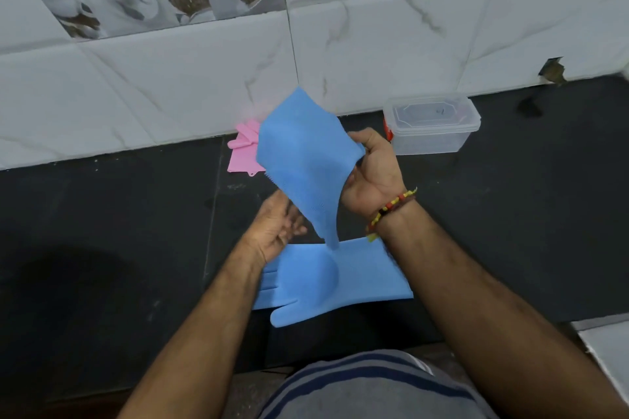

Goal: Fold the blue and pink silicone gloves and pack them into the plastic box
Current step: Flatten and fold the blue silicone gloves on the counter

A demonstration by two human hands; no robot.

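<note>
Gloves: two blue [306,160] [326,279], pink pile [243,150], one box [432,124].

Right hand [372,173]: pinching raised blue silicone glove [303,160]. Left hand [277,230]: open-fingered, just below it. Second blue silicone glove [326,279]: flat on dark bench [102,214] beneath both. Pink silicone gloves [243,146], lidded clear plastic box [430,124]: beyond.

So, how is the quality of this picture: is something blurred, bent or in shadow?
Head view: the left hand and the tip of the raised blue glove are motion-blurred; the right hand is sharper. The wide lens bends the wall tiles and counter edge. A soft dark shadow lies on the dark counter at lower left. The plastic box shows mild glare.
</note>
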